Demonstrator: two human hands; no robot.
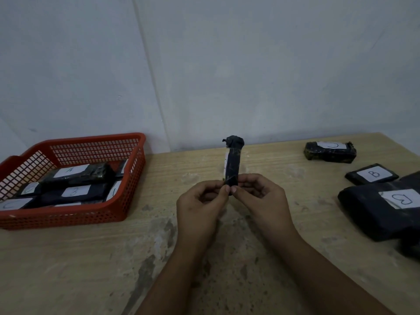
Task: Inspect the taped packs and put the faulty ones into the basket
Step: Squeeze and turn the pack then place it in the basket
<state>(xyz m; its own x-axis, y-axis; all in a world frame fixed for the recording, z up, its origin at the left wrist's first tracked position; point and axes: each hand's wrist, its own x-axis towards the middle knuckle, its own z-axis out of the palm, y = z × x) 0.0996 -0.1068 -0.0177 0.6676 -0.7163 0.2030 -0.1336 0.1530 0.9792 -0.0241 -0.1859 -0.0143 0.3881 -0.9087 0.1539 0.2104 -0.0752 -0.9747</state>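
Head view of a wooden table (91,258) set against a pale wall (204,53). Centre: a black taped pack (233,164) held upright on end above the table, edge-on to the camera, its top end crumpled and a white label just visible on its left face. The left hand (200,205) and right hand (261,198) both pinch its lower end between thumb and curled fingers, thumbs nearly meeting. Left: a red mesh basket (127,192) on the table, containing several black packs with white labels. Right: 3 labelled packs lying flat on the table, namely a far pack (330,151), a small pack marked B (371,174) and a large near pack (381,208)
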